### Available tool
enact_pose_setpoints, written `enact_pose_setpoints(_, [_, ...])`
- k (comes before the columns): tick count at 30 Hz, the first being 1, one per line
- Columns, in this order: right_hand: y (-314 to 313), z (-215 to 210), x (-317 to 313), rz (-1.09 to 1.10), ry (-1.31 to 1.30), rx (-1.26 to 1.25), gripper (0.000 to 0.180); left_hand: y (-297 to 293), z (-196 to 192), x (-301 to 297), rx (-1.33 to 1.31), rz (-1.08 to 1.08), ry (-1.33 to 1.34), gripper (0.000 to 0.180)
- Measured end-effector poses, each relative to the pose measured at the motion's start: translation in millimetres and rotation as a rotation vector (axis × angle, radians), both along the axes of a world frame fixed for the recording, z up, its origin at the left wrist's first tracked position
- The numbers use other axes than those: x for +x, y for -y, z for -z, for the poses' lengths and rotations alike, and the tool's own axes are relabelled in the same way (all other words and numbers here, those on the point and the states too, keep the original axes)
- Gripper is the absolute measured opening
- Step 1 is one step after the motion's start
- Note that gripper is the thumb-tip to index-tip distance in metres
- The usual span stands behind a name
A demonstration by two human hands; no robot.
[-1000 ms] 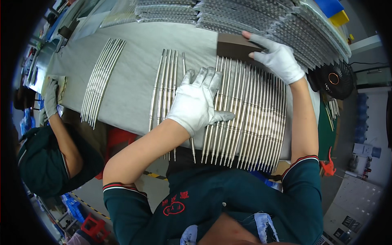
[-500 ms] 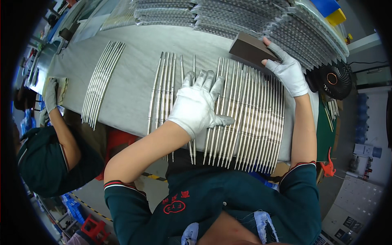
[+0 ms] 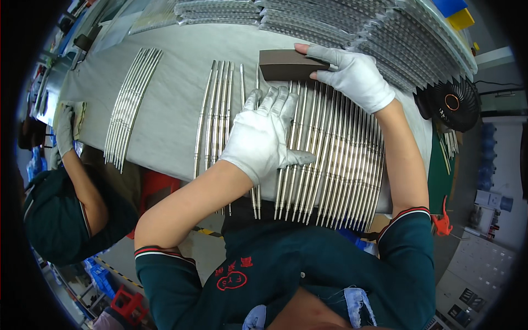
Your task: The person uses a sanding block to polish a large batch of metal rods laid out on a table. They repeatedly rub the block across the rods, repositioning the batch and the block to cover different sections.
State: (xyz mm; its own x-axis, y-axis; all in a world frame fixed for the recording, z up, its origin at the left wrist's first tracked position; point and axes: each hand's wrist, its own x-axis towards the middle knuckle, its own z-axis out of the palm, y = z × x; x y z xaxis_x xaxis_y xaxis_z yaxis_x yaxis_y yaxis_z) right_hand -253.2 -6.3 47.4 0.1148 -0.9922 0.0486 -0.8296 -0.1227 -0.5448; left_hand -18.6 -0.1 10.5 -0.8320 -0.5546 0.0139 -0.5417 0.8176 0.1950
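My left hand (image 3: 263,135), in a white glove, lies flat with fingers spread on a row of long, slightly curved shiny metal rods (image 3: 335,159) laid side by side on the grey table (image 3: 170,104). My right hand (image 3: 352,74), also gloved, grips a dark brown rectangular block (image 3: 286,65) and holds it against the far ends of the rods. A smaller group of rods (image 3: 216,113) lies just left of my left hand.
Another bundle of rods (image 3: 132,104) lies further left. Stacked trays of metal parts (image 3: 341,16) line the far edge. A black fan (image 3: 451,102) stands at the right. A co-worker in dark green, with a gloved hand (image 3: 65,129), is at the left table end.
My right hand has carried the brown block leftward along the far ends of the rods. My left hand has stayed pressed on the rods.
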Motion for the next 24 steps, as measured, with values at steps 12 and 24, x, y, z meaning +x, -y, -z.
enact_pose_setpoints(12, [4, -12, 2, 0.102, -0.017, 0.115, 0.054, 3, 3, 4, 0.004, -0.019, -0.036, 0.113])
enact_pose_setpoints(24, [-7, -18, -47, 0.137, 0.073, 0.06, 0.055, 3, 4, 5, -0.002, -0.009, -0.105, 0.111])
